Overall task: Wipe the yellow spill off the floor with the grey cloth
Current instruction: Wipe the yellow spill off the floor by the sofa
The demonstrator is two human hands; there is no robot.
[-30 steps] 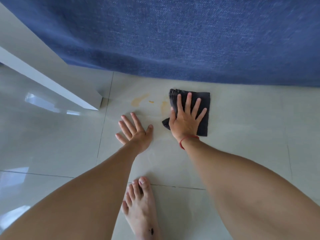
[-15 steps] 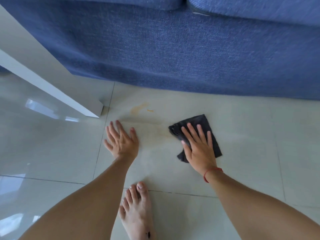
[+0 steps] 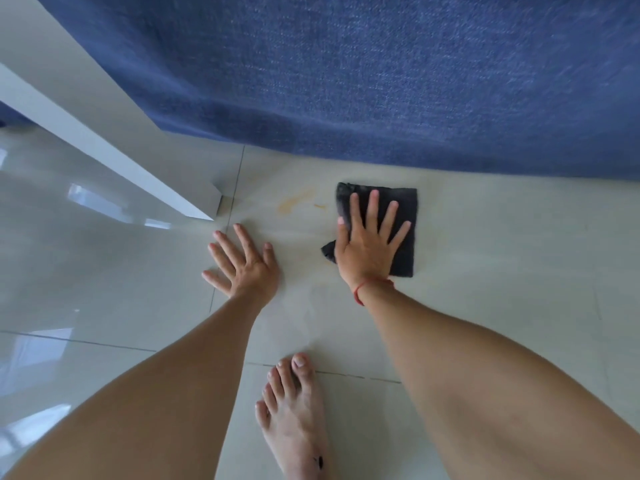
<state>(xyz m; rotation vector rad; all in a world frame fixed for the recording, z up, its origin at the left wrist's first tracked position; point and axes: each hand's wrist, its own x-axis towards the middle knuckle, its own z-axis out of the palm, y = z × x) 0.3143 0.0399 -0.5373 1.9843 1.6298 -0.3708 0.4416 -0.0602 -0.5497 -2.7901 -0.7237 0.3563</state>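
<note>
Grey cloth (image 3: 401,216): folded, flat on floor (image 3: 502,258), long axis toward blue sofa (image 3: 381,81).
Right hand (image 3: 367,247): spread, pressing cloth.
Yellow spill (image 3: 294,202): just left of cloth.
Left hand (image 3: 247,268): spread, flat on floor.

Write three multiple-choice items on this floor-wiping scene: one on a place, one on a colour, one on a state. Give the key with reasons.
1. Where does the remaining yellow spill streak lie relative to the dark grey folded cloth?
A. left of it
B. right of it
C. under the bare foot

2. What colour is the thin string band on the right wrist?
A. green
B. red
C. white

3. How is the right hand placed on the cloth?
A. fist bunching it
B. pinching one corner
C. flat, fingers spread

Key: 1 A, the streak sits between the cloth and the white panel's corner. 2 B, the band shows red against the arm. 3 C, the palm presses down with all fingers splayed, while the left hand rests flat on the pale glossy tile floor.
</note>
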